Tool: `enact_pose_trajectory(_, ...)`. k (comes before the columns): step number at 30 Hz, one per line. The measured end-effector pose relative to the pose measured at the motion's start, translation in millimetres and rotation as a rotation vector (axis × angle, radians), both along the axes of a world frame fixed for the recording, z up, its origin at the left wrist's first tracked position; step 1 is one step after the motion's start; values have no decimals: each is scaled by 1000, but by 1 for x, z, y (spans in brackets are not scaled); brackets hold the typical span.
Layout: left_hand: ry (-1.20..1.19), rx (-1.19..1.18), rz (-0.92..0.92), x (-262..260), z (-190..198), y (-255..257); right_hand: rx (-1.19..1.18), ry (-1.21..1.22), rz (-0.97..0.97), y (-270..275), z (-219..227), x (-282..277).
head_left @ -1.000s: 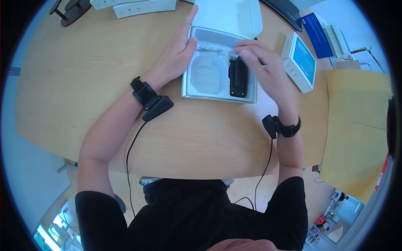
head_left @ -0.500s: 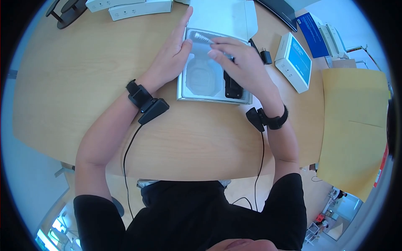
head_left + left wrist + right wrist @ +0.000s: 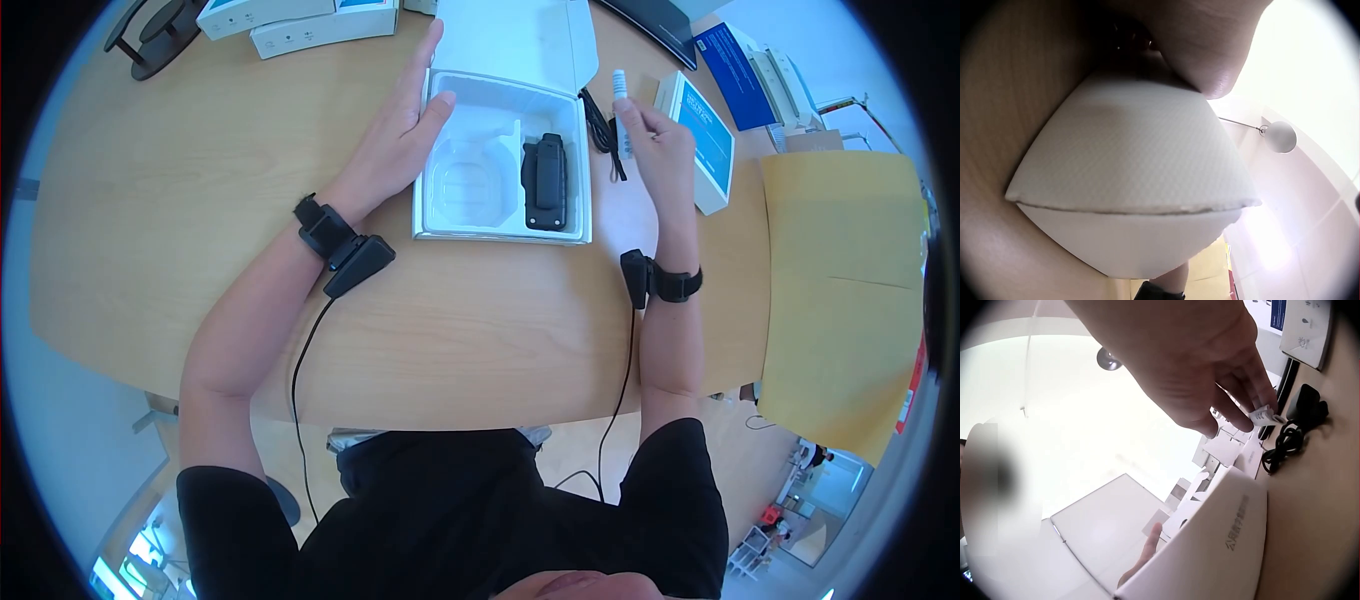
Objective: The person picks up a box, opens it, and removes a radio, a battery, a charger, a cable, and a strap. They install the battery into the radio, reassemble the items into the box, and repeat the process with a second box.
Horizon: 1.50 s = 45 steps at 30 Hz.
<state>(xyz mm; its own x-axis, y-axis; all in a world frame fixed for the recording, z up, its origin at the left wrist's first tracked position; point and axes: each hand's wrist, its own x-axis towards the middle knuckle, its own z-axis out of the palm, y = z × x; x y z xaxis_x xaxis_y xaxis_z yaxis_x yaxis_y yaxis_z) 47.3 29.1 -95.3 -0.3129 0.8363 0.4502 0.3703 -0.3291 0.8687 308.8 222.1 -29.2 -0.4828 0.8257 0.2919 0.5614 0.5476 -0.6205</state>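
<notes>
An open white box (image 3: 503, 238) stands on the table, its lid (image 3: 510, 40) folded back. In its moulded tray, a black device with a clip (image 3: 545, 185) lies beside a rounded hollow. My left hand (image 3: 392, 135) rests along the box's left side, fingers straight and thumb at the rim; the left wrist view shows the white side wall (image 3: 1135, 144) close up. Right of the box, my right hand (image 3: 662, 155) pinches a slim white stick with printed marks (image 3: 620, 88). Its white end (image 3: 1263, 416) shows between the fingertips in the right wrist view.
A coiled black cable (image 3: 598, 125) with a black plug (image 3: 1305, 403) lies right of the box. Beyond it stands a white and blue carton (image 3: 708, 140). More white cartons (image 3: 325, 30) and a black stand (image 3: 155, 40) sit at the back left. Yellow paper (image 3: 840, 300) covers the right side.
My right hand has taken the white stick from the tray's upper part and carried it right, out of the box. My left hand has kept its place at the box's left side.
</notes>
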Motion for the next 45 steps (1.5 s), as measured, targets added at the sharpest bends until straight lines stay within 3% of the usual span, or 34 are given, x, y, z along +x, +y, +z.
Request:
enact_pose_trajectory(4,6,8,-10,-1,1,-1,160,-41,95,3,-10,4)
enact_pose_trajectory(7,-14,6,-24,-3,0,-2,68,185,172,-16,4,-2)
enact_pose_trajectory(10,-22,2,-30,-3,1,-2,-5,153,322,-49,17,-11)
enact_pose_trajectory(13,-43,0,-37,-2,1,-3,299,-119,509,-68,22,-19)
enact_pose_trajectory(17,-65,-22,-46,-2,1,-2,282,-164,549,-70,10,-22)
enact_pose_trajectory(25,-38,-31,-50,-2,7,0,154,24,553,-77,11,-12)
enact_pose_trajectory(31,-75,-73,-62,-6,-2,1,-172,135,600,-81,26,-5)
enact_pose_trajectory(36,-19,-122,-36,-11,-6,1,-266,355,578,-60,16,-8)
enact_pose_trajectory(39,-51,-126,-77,-11,3,3,-515,503,532,-43,24,-9)
enact_pose_trajectory(41,-160,-117,-148,-8,14,3,-536,531,468,-41,43,-6)
enact_pose_trajectory(44,214,-62,89,-13,47,-5,-542,523,418,-37,63,0)
enact_pose_trajectory(45,187,-44,55,-9,59,-4,-522,545,430,-37,64,0)
